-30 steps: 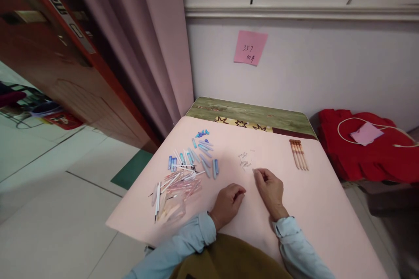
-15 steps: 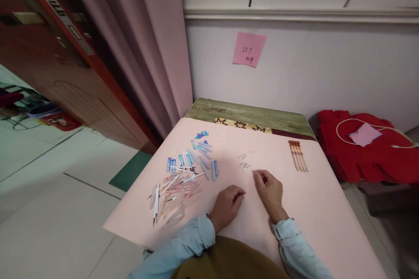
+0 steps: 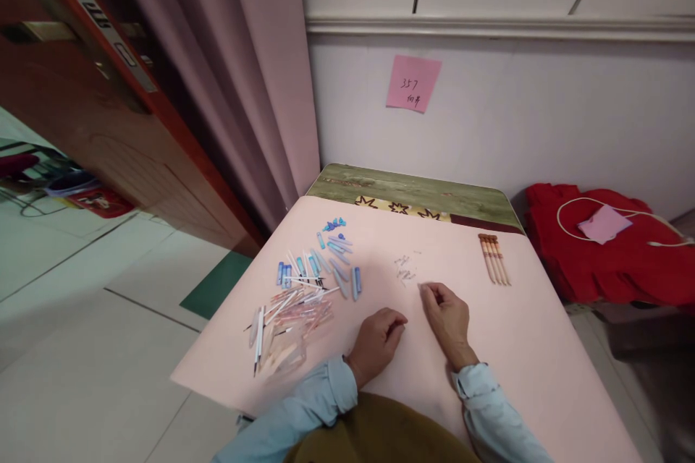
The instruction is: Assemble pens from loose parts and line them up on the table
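My left hand (image 3: pixel 377 343) rests on the pale pink table covering with its fingers curled in; whatever they may hold is hidden. To its right, my right hand (image 3: pixel 446 318) lies on its side, thumb and forefinger pinched together at the near edge of a small cluster of thin springs (image 3: pixel 405 275). Anything in that pinch is too small to name. Left of my hands, white pen refills (image 3: pixel 260 336) lie among translucent pinkish pen parts (image 3: pixel 312 315). Beyond them are blue pen pieces (image 3: pixel 355 281) and small blue caps (image 3: pixel 333 224).
Several brown-topped pens (image 3: pixel 494 260) lie side by side at the table's far right. A red cloth (image 3: pixel 597 268) with a white cable and a pink paper is beyond the right edge. A wooden door (image 3: pixel 141 152) and curtain (image 3: pixel 260 72) stand at the left.
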### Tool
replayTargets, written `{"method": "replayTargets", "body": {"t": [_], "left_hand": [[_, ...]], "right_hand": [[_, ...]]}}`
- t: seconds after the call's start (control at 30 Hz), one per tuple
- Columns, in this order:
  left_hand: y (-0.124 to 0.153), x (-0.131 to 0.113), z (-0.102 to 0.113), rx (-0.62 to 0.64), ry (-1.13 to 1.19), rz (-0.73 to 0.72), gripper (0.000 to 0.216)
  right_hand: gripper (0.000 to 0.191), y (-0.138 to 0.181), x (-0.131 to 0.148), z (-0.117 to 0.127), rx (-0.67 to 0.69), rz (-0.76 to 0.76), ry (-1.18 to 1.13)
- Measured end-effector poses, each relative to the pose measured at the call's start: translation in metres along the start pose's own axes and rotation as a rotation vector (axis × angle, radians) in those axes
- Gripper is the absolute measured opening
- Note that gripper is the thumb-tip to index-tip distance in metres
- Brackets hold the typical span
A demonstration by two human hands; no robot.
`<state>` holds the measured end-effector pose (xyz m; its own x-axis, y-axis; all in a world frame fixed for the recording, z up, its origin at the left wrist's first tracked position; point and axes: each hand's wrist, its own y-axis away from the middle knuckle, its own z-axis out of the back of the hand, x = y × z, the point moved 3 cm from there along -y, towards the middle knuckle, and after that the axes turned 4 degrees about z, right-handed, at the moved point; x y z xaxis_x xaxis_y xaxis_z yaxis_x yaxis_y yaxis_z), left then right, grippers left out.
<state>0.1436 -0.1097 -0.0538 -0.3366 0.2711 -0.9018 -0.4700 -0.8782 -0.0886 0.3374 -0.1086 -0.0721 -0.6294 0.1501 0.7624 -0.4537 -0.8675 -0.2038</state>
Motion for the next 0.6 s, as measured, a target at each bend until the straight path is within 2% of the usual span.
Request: {"method": "replayTargets", "body": {"t": [0.47,0.6], "left_hand": [[-0.001,0.002,-0.002,-0.020,-0.007,-0.009,0.014],[0.006,-0.012,0.011,-0.121,0.036,-0.074,0.016]], "right_hand": [[0.038,-0.002,0.002,-0.001,0.011,0.010,0.013],[0.039,-0.002,0.003,0.000,0.004,0.007,0.012]]}}
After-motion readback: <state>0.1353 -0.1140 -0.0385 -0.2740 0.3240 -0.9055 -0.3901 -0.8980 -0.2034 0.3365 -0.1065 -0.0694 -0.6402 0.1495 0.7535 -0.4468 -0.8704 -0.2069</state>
